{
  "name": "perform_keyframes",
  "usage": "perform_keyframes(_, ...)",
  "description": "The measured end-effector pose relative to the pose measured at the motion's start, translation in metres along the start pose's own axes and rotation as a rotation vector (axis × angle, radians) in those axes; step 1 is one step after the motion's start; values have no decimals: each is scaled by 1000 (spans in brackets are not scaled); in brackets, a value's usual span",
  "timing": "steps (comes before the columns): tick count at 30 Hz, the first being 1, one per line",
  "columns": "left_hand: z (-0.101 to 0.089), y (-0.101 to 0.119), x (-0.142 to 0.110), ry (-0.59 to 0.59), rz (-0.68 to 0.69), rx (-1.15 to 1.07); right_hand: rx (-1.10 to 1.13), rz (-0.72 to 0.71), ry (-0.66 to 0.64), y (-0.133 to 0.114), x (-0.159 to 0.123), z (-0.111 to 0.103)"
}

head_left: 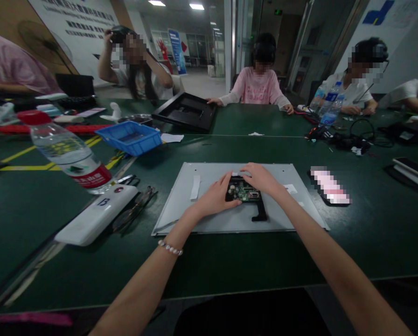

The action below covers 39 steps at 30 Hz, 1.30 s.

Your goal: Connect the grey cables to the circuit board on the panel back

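A grey metal-backed display panel lies flat in front of me. On its middle rests a green circuit board in a black plastic bracket, one arm of which reaches toward me. My left hand grips the board's left side, thumb at the near edge and fingers toward the far corner. Curled over the far right edge of the board is my right hand; its fingertips meet the bracket and are partly hidden. A white strip is stuck on the panel, left of my hands.
To the left stand a water bottle, a white power bank, glasses and a blue tray. A phone lies right of the panel. Across the table, a person's hand touches a black frame; other people sit nearby.
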<state>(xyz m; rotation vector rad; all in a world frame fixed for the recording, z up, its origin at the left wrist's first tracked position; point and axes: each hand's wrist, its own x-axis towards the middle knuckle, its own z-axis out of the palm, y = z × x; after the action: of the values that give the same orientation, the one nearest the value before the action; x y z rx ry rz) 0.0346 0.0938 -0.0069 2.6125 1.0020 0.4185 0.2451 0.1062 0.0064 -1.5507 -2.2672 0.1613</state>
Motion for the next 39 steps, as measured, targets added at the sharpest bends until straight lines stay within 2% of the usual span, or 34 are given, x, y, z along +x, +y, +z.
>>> perform_keyframes(4,-6,7,-2,-1,-3,61,28,52,-1,25,-26,-25)
perform_keyframes(7,-7,17,-2,-6,64,127,82,148,-29,52,-54,-36)
perform_keyframes(10,-3,28,-1,-29,155,202,181,251,-48,73,-81,-37)
perform_keyframes(13,2,36,1,-58,235,271,229,293,-61,81,-94,-32)
perform_keyframes(20,5,38,2,-71,253,282,302,277,-43,77,-91,-20)
perform_keyframes(27,6,38,4,-78,252,259,315,272,59,73,-90,-19)
perform_keyframes(30,5,38,4,-81,251,259,484,322,30,66,-88,-20)
perform_keyframes(34,4,38,3,-78,249,271,696,312,-52,52,-86,-19)
perform_keyframes(39,5,46,4,-45,250,293,768,314,-117,44,-83,-13)
